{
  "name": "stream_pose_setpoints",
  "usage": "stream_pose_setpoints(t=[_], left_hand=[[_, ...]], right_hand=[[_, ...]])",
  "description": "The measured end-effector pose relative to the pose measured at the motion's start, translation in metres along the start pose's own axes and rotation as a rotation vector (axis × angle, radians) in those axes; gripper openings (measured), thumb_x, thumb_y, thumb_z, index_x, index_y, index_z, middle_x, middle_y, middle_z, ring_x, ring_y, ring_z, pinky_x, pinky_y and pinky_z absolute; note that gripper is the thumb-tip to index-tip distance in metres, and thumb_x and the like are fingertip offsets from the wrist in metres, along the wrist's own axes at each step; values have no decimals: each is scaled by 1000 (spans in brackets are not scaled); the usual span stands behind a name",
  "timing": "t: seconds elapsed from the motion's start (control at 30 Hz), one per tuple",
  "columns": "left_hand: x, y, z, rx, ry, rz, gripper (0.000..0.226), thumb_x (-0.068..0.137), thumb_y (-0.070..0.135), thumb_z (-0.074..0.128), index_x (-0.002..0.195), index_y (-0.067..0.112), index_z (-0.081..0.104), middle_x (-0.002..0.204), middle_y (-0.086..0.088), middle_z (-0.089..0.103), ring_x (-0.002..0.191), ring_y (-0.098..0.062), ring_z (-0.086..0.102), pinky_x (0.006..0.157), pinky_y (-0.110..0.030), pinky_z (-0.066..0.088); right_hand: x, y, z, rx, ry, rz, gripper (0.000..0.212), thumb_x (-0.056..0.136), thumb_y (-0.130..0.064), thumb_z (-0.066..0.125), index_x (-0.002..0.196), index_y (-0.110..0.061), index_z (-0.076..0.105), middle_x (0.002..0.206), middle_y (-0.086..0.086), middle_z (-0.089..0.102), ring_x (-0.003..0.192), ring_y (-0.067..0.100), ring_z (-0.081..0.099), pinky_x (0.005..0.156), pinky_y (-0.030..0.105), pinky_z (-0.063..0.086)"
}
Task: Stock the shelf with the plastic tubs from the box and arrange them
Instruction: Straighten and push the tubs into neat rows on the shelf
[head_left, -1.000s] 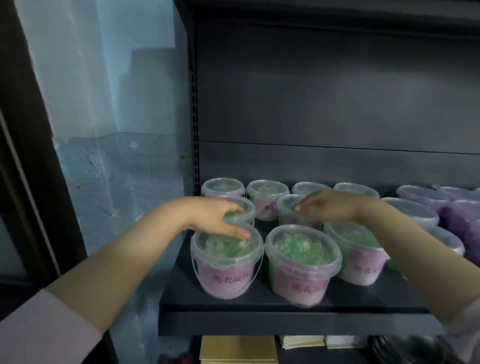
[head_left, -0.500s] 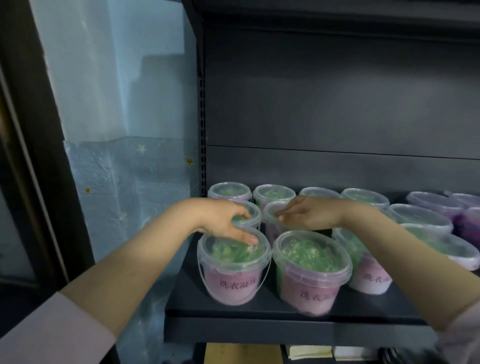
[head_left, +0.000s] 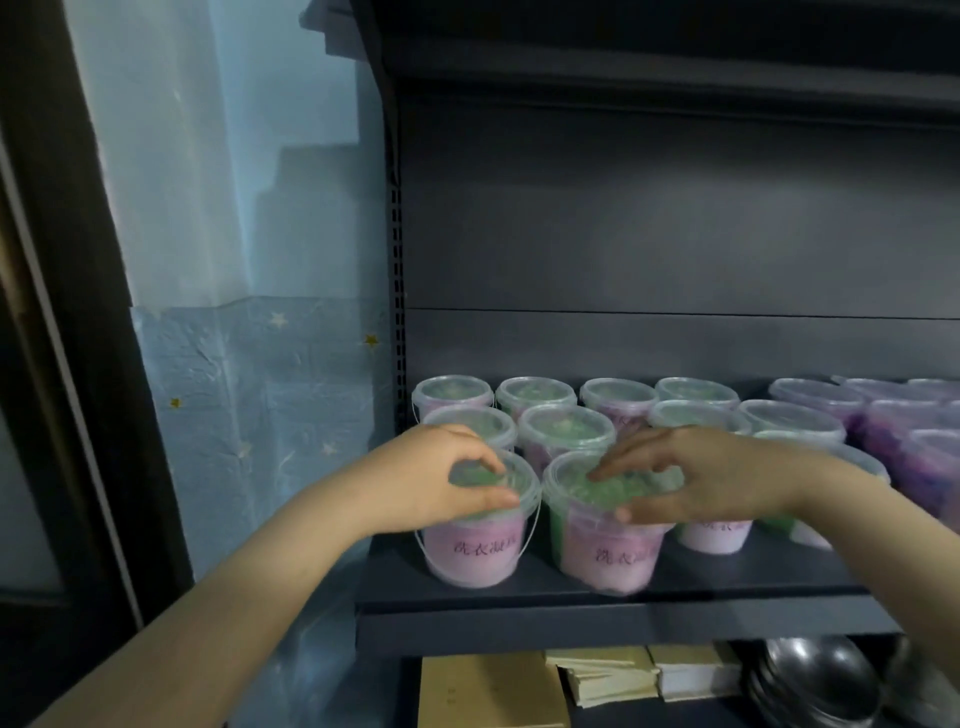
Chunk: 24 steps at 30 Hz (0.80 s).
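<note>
Plastic tubs upright on shelf, lids up, fingers gripping two front lids

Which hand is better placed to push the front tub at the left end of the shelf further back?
The left hand. It already rests on the lid of the leftmost front tub, while the right hand lies on the neighbouring front tub.

The tubs are clear, glossy plastic with smooth lids. The shelf looks like matt dark-grey painted metal. Wrinkled blue paper covers the wall; the bowls below are shiny metal.
</note>
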<state>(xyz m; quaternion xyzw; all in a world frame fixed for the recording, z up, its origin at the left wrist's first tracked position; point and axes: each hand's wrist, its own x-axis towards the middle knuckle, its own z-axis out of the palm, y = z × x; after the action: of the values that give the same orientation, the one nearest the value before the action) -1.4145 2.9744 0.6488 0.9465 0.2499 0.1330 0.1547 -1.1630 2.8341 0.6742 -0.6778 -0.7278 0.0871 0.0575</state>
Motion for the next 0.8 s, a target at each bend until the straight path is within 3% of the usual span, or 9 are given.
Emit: stream_pose_setpoints(t=[0.17,0.3,0.47,0.57,0.63,0.7,0.8], left_hand=[[-1,3,0,96,-46,-3,48,71,69,62,112,44,58,125,23,53,113,-3,49,99,-33,43],[2,7,-3,142,-74,-8,46,72,65,65,111,43,58,126,21,54,112,-4,50,97,-31,44],[1,11,-6,159,-117,-21,52,73,66,64,117,40,53,130,20,48,116,-5,48,98,-30,43],[0,14,-5,127,-64,-15,59,76,65,62,127,39,47,137,18,41,117,-5,45,100,-30,41],[3,18,-2,112,5,-1,58,78,63,61,130,40,46,141,17,37,126,-6,40,106,-32,37],[10,28,1,120,37,19,55,81,61,60,130,37,49,141,16,39,132,-6,36,108,-31,34],[30,55,9,143,-10,41,54,84,60,57,131,36,49,138,17,43,124,-6,43,103,-28,37]], right_hand=[[4,1,8,49,18,60,48,81,-59,62,128,-51,52,140,-30,41,132,-6,31,111,21,21],[8,2,5,115,-19,78,48,72,-68,64,117,-59,53,138,-31,43,133,-4,33,116,30,23],[1,-2,9,149,14,106,51,84,-51,65,132,-47,49,143,-24,40,134,-2,32,108,20,22],[-16,4,2,156,127,132,54,84,-57,61,135,-53,45,143,-29,38,134,-2,34,112,26,26],[-31,14,-5,147,199,143,45,81,-64,58,125,-58,50,137,-33,44,131,-3,40,112,31,31],[-43,26,-11,104,210,175,35,84,-58,58,118,-59,54,133,-36,44,126,-4,42,104,24,34],[-52,52,-13,1,193,252,39,89,-48,59,127,-49,53,136,-28,45,125,1,44,94,17,31]])
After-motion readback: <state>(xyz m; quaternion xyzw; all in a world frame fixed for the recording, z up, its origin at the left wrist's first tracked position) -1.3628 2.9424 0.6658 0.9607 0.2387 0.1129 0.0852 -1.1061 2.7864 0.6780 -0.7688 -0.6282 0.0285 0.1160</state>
